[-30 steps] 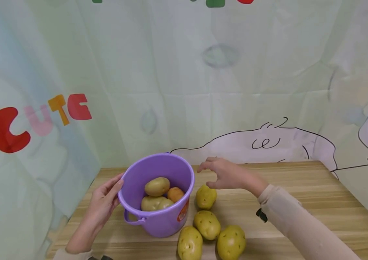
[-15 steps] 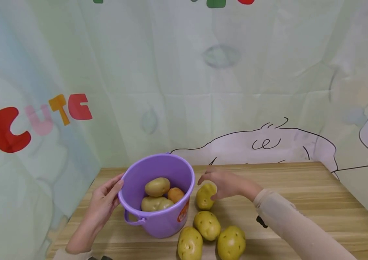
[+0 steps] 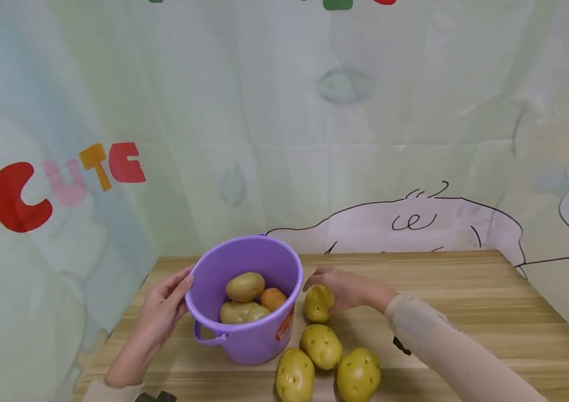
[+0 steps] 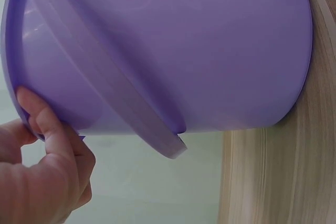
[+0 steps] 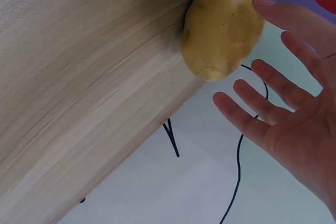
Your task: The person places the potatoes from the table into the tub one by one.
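Note:
A purple bucket point(image 3: 259, 340) stands on the wooden table, its mouth facing the head camera. My left hand point(image 3: 166, 307) pinches its rim at the left, as the left wrist view also shows with the hand point(image 4: 50, 166) at the rim. Inside lie two pale potatoes point(image 3: 245, 287) and an orange-brown round item point(image 3: 273, 299), partly hidden. Right of the bucket, a yellow potato point(image 3: 317, 306) sits under my right hand point(image 3: 349, 288). In the right wrist view, the fingers of that hand point(image 5: 299, 103) are spread beside the potato point(image 5: 223, 27), the thumb at its edge.
Several more yellow potatoes point(image 3: 321, 347) lie close together in front of the bucket's right side. The bucket's handle point(image 4: 105, 72) hangs down along its side. A printed curtain point(image 3: 274, 128) stands behind the table point(image 3: 445, 285) and along its left.
My right hand has come down from above the farthest yellow potato to beside it, its fingers now reaching around it. The left hand has kept its hold on the bucket's rim.

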`<action>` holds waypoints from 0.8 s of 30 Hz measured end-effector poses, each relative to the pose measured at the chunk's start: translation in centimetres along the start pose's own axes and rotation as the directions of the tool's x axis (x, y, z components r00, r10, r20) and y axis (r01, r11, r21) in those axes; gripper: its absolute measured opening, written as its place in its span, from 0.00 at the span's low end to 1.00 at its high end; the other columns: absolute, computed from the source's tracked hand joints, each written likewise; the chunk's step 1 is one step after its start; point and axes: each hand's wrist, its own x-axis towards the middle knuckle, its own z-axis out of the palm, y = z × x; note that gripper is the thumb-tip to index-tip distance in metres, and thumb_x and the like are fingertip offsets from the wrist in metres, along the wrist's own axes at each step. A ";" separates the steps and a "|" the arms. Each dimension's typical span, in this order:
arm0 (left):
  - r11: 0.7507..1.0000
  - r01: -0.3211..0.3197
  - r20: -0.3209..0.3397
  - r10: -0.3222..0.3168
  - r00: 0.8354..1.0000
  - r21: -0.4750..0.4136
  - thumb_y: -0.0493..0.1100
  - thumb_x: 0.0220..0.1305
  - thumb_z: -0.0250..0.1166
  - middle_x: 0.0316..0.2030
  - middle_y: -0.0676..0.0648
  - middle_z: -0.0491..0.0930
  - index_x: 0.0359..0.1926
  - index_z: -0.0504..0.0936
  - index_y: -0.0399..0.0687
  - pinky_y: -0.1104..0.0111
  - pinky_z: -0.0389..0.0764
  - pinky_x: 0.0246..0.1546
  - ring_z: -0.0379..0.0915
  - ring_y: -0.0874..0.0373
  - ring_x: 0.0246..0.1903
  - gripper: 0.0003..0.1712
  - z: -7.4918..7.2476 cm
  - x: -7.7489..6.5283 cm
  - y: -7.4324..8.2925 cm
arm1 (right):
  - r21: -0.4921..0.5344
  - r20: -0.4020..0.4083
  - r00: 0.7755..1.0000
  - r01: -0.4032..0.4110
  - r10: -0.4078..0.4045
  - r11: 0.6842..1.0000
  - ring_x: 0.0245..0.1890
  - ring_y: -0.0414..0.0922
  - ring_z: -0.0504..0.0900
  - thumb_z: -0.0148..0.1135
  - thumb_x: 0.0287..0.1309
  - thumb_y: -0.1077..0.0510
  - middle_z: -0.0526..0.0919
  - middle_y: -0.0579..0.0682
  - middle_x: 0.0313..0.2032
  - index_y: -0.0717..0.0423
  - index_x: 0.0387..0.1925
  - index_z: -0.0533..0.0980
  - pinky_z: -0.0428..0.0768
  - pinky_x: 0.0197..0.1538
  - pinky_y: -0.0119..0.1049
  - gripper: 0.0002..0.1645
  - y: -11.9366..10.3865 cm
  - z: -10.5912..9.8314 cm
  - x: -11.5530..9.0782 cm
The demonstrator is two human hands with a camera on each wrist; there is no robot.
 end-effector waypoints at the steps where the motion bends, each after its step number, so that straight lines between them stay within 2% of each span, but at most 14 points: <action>1: 1.000 0.002 0.000 -0.002 1.000 0.003 0.44 0.78 0.54 0.48 0.59 0.80 0.71 0.57 0.24 0.72 0.82 0.51 0.79 0.65 0.48 0.33 0.0 0.0 0.0 | -0.001 0.004 1.000 -0.002 0.002 1.000 0.55 0.52 0.75 0.80 0.38 0.68 0.78 0.55 0.53 0.59 0.55 0.79 0.78 0.60 0.46 0.36 0.1 0.2 0.0; 5: 1.000 0.004 0.006 -0.004 1.000 0.006 0.44 0.78 0.53 0.48 0.60 0.80 0.72 0.56 0.24 0.71 0.81 0.52 0.79 0.65 0.49 0.34 0.0 -0.1 -0.1 | -0.020 0.009 1.000 0.004 -0.004 1.000 0.54 0.53 0.75 0.80 0.36 0.68 0.78 0.55 0.52 0.58 0.54 0.79 0.78 0.59 0.46 0.37 0.4 0.6 0.2; 15: 1.000 -0.008 0.004 0.008 1.000 0.000 0.42 0.78 0.53 0.47 0.60 0.81 0.71 0.56 0.22 0.73 0.83 0.48 0.79 0.65 0.48 0.32 0.0 0.1 -0.1 | 0.012 0.032 0.999 0.006 -0.007 1.000 0.54 0.53 0.77 0.78 0.36 0.72 0.78 0.57 0.54 0.60 0.55 0.79 0.79 0.59 0.46 0.37 0.4 0.9 0.6; 24: 1.000 0.006 0.005 -0.006 1.000 0.000 0.43 0.78 0.53 0.47 0.59 0.81 0.71 0.56 0.24 0.71 0.82 0.50 0.79 0.64 0.48 0.33 0.0 0.2 -0.1 | -0.038 0.044 0.999 -0.019 0.021 0.999 0.52 0.53 0.76 0.78 0.37 0.71 0.78 0.56 0.53 0.56 0.53 0.80 0.80 0.57 0.48 0.35 0.5 1.6 0.9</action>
